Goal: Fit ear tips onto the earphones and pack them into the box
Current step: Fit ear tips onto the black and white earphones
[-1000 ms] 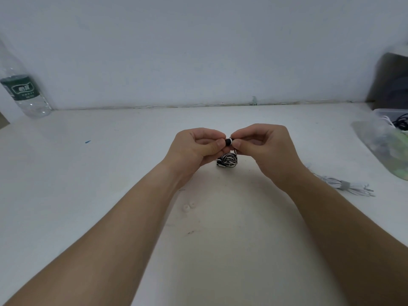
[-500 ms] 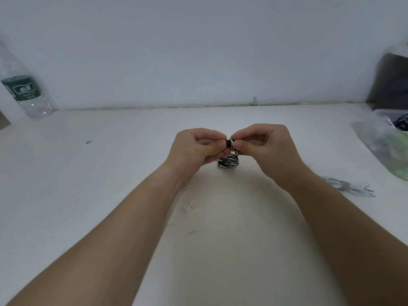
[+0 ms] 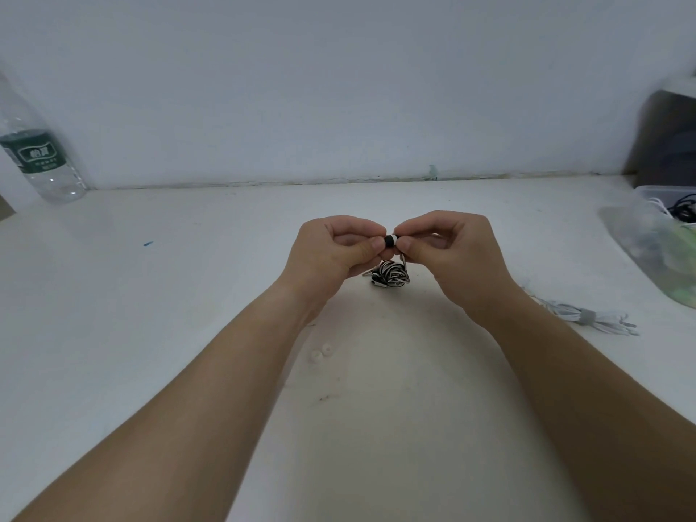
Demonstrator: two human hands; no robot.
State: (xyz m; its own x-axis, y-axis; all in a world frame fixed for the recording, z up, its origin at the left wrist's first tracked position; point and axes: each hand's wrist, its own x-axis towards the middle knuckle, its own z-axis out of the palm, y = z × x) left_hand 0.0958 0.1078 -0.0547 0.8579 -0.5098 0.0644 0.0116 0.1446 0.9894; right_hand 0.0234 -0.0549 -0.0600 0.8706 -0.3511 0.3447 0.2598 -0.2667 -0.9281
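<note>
Clear box (image 3: 648,191): cables (image 3: 681,212), possibly earphones | left hand (image 3: 331,254), right hand (image 3: 454,250) pinch earbud (image 3: 390,241)

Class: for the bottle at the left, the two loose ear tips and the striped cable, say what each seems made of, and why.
Bottle: likely clear glossy plastic; its wall is see-through.
Ear tips: probably soft silicone; pale, translucent, matt, though too small to be sure.
Striped cable: plastic or rubbery sheath, black and white; it holds tight loops.
</note>
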